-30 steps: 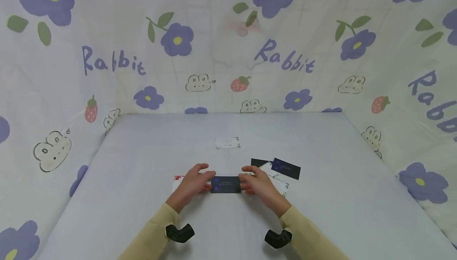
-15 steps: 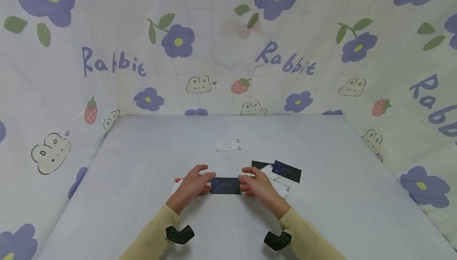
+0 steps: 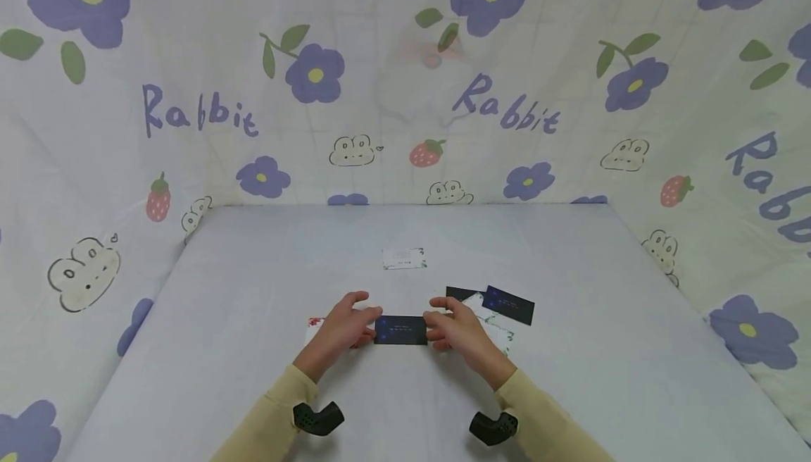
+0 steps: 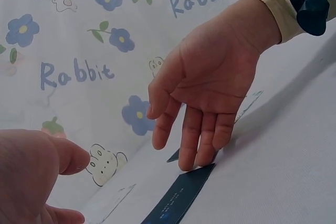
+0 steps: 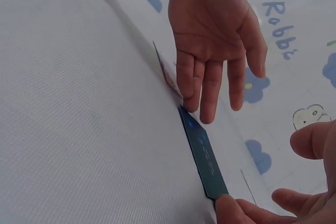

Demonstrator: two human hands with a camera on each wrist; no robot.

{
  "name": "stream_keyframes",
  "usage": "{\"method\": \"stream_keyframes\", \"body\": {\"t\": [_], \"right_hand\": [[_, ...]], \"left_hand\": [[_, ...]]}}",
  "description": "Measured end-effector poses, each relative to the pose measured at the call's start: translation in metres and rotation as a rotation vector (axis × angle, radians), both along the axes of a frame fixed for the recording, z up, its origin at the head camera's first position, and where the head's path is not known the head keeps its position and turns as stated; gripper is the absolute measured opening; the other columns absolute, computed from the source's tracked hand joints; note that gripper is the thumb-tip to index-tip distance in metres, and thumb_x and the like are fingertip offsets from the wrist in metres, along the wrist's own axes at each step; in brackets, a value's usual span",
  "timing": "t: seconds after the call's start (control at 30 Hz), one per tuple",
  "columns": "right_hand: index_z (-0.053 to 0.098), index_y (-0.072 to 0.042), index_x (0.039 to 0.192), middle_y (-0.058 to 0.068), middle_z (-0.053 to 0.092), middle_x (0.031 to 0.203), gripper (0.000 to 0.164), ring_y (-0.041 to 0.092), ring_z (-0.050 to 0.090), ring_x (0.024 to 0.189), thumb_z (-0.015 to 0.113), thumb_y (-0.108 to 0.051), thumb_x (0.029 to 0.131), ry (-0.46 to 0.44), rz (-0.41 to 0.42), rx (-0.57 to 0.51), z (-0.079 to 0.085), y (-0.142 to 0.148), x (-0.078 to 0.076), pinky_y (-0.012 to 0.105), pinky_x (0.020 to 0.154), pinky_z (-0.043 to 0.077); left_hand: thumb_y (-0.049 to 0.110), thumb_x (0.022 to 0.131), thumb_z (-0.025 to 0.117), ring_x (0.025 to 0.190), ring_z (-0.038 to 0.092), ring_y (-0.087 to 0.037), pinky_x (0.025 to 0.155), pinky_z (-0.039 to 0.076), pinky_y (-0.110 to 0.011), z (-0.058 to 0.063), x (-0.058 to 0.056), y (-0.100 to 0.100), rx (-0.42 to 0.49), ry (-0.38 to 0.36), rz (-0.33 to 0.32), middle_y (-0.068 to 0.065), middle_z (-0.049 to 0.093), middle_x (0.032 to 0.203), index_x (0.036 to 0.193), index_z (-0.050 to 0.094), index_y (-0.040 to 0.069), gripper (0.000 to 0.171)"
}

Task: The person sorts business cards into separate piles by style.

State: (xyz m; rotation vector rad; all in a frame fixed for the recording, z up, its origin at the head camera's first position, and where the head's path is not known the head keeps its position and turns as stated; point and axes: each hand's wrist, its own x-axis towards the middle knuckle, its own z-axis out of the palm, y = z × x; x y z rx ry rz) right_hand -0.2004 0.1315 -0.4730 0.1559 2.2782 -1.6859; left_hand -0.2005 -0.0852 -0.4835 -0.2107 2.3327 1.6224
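A dark blue card [image 3: 400,330] with small pale print lies in front of me, between my two hands. My left hand [image 3: 342,326] has its fingertips at the card's left short edge, its fingers relaxed and thumb apart. At the opposite short edge are the fingertips of my right hand [image 3: 460,328]. The right wrist view shows the left hand's [image 5: 210,40] palm and loosely extended fingers by one end of the card [image 5: 202,153]. In the left wrist view, the right hand [image 4: 212,72] hangs similarly, fingertips right at the card's other end. Neither hand curls around it.
Beyond my right hand, a dark card [image 3: 509,305] overlaps another dark card [image 3: 459,291] and white leaf-patterned cards [image 3: 497,332]. A white card [image 3: 404,258] lies farther back. A red-cornered white card [image 3: 314,325] is partly hidden behind my left hand. Printed curtains [image 3: 393,110] enclose the table [image 3: 253,258].
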Motion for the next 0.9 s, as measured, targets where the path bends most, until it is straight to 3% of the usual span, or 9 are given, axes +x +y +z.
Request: {"method": "stream_keyframes", "body": {"t": [0.27,0.9], "right_hand": [[0.051,-0.003,0.134,0.021,0.066,0.116,0.046,0.028,0.068,0.088,0.060,-0.024,0.095,0.005,0.006,-0.011,-0.0002,0.0013,0.0010,0.036,0.071,0.057],[0.051,-0.003,0.134,0.020,0.067,0.114,0.046,0.025,0.069,0.085,0.060,-0.024,0.094,0.007,-0.001,-0.031,-0.0035,0.0031,-0.0003,0.032,0.068,0.056]], "left_hand": [[0.043,0.092,0.061,0.086,0.065,-0.018,0.071,0.053,-0.029,0.0021,0.0026,0.0021,-0.049,0.040,-0.033,-0.017,0.064,0.124,0.145,0.039,0.011,0.066],[0.042,0.094,0.060,0.083,0.065,-0.018,0.072,0.054,-0.031,0.0017,0.0028,0.0017,-0.059,0.044,-0.039,-0.015,0.065,0.120,0.144,0.041,0.012,0.062]]}}
